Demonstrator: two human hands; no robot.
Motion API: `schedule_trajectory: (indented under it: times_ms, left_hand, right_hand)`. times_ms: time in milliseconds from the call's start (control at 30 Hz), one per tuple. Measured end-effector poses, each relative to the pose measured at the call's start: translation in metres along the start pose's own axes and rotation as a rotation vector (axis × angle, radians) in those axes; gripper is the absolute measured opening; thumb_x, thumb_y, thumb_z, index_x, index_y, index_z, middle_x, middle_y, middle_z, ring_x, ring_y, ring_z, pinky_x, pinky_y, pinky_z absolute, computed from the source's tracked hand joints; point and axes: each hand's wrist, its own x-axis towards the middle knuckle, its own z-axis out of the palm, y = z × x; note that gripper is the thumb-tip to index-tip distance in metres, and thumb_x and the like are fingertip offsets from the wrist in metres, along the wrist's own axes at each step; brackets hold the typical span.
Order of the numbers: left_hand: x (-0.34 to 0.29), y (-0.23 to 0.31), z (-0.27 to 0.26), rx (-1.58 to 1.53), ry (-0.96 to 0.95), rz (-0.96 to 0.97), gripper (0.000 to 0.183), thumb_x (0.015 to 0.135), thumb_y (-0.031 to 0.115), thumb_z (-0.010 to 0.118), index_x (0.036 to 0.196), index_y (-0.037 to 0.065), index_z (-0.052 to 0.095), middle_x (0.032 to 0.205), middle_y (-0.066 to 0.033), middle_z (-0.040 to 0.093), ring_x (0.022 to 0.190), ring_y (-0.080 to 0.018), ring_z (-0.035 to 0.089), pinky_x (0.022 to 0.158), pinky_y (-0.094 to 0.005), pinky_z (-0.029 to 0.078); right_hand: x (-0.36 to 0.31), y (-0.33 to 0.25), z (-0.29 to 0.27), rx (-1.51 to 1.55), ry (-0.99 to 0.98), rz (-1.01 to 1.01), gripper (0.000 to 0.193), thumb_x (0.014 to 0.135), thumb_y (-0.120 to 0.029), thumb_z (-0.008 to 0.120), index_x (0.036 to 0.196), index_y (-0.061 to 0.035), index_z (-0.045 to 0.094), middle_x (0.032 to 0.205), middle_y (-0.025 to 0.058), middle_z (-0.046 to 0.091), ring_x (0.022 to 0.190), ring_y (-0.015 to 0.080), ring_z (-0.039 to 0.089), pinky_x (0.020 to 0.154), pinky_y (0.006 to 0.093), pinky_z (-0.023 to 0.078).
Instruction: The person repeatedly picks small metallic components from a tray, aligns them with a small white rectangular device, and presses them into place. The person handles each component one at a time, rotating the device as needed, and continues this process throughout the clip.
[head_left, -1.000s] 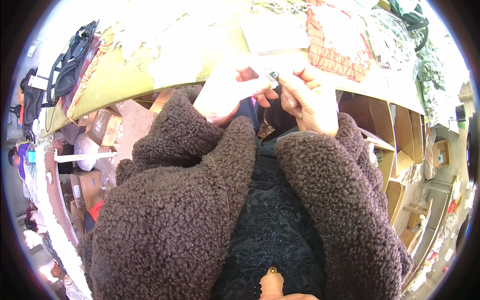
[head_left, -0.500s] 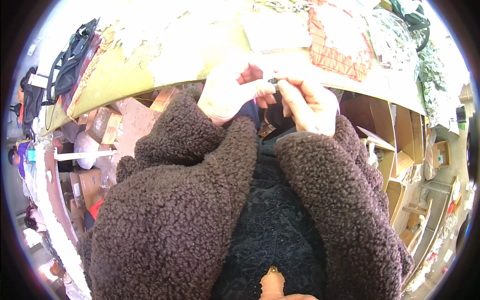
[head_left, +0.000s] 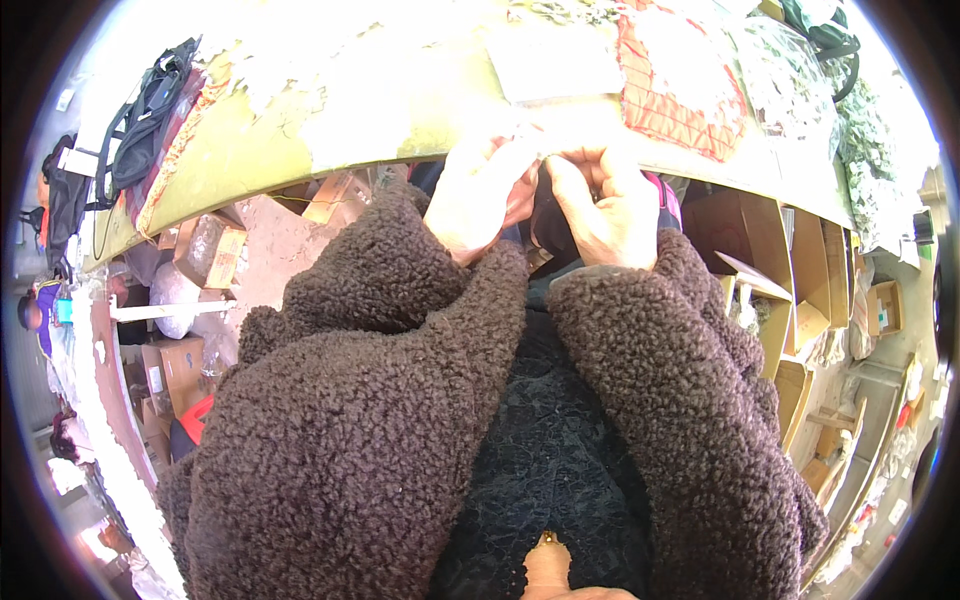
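Note:
Over the near edge of the table [head_left: 380, 140], my left hand [head_left: 475, 195] and my right hand [head_left: 612, 210] come together, fingertips almost touching. The fingers of my left hand are bent and pressed together, their tips washed out by glare. Thumb and forefinger of my right hand meet in a pinch beside them. Whatever lies between the fingertips is too small and overexposed to make out. Thick brown fleecy sleeves [head_left: 350, 430] cover both my forearms.
A pale flat sheet [head_left: 555, 70] and a red-orange quilted cloth [head_left: 680, 90] lie on the table beyond my hands. Clear plastic bags [head_left: 790, 80] sit at the far right, dark straps [head_left: 150, 110] at the left. Cardboard boxes [head_left: 735, 235] stand below the table edge.
My left hand has shifted slightly right and turned, its fingers curling in more. A small dark thing seen between the fingertips earlier no longer shows. My right hand has tilted a little.

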Motion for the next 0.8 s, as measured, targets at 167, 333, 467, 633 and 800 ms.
schedule_trajectory:
  times_ms: [167,333,467,633,800]
  left_hand:
    - [-0.001,0.000,-0.006,-0.048,-0.078,-0.058,0.018,0.091,0.020,0.054,0.087,0.003,0.056,0.062,-0.0010,0.051,0.045,-0.0079,0.042,0.039,-0.0214,0.031]
    - [-0.003,-0.002,0.003,0.055,0.114,-0.004,0.018,0.091,0.019,0.054,0.090,0.002,0.059,0.061,-0.0011,0.052,0.045,-0.0073,0.042,0.040,-0.0212,0.032]
    - [0.000,-0.005,0.003,0.133,0.140,0.083,0.018,0.091,0.017,0.054,0.091,0.001,0.061,0.062,-0.0033,0.055,0.048,-0.0074,0.045,0.043,-0.0213,0.035]
    - [0.004,0.001,-0.019,0.035,-0.194,-0.001,0.016,0.091,0.017,0.055,0.090,0.001,0.059,0.068,-0.0012,0.054,0.049,-0.0069,0.044,0.044,-0.0218,0.036]
    - [0.009,-0.002,-0.023,-0.274,-0.237,-0.192,0.014,0.091,0.015,0.053,0.096,0.002,0.056,0.073,-0.0024,0.054,0.049,-0.0104,0.046,0.044,-0.0246,0.037]
  right_hand:
    - [-0.001,-0.002,-0.002,-0.103,-0.062,0.030,0.013,0.083,-0.007,0.065,0.093,0.0002,0.059,0.076,0.0043,0.064,0.067,0.0060,0.057,0.063,0.0207,0.046]
    - [0.004,0.005,-0.002,0.048,-0.061,0.065,0.017,0.078,-0.013,0.068,0.089,-0.0009,0.064,0.072,0.0092,0.067,0.063,0.0138,0.062,0.059,0.0258,0.048]
    - [0.006,0.010,-0.002,0.119,-0.083,0.133,0.017,0.080,-0.013,0.066,0.090,0.0008,0.063,0.071,0.0085,0.066,0.062,0.0117,0.061,0.058,0.0250,0.047]
    - [0.010,0.013,-0.004,0.245,-0.205,0.310,0.020,0.084,-0.014,0.064,0.092,0.0044,0.060,0.070,0.0068,0.065,0.061,0.0088,0.059,0.055,0.0232,0.045]
    - [0.010,0.012,-0.004,0.322,-0.216,0.396,0.019,0.086,-0.012,0.062,0.091,0.0056,0.059,0.072,0.0061,0.065,0.060,0.0071,0.056,0.055,0.0215,0.042]
